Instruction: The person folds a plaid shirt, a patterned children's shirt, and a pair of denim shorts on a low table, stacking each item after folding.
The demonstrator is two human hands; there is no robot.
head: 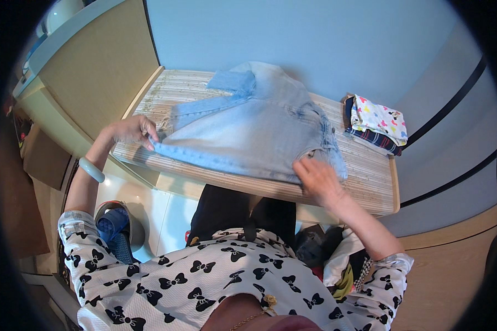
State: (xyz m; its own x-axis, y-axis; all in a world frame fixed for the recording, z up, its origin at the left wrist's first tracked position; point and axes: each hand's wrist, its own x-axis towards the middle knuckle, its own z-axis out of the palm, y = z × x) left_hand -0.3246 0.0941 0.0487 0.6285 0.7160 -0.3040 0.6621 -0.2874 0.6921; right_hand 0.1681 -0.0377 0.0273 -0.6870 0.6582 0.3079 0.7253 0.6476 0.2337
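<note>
A pair of light blue denim jeans [248,132] lies across a bench top with a striped, ribbed cover. At the left, my left hand [136,131] pinches the hem end of one leg between thumb and fingers. The other leg lies behind it, its end turned towards the wall. My right hand [318,178] grips the near edge of the jeans by the waist, close to the pocket opening. The waistband faces right. My right fingertips are partly hidden in the cloth.
Folded clothes [377,122], one with a colourful print on white, are stacked at the bench's right end. A blue wall stands behind the bench [368,173], a wooden panel [103,53] at its left. Below are a bin with blue slippers [114,225] and a heap of clothes [335,256].
</note>
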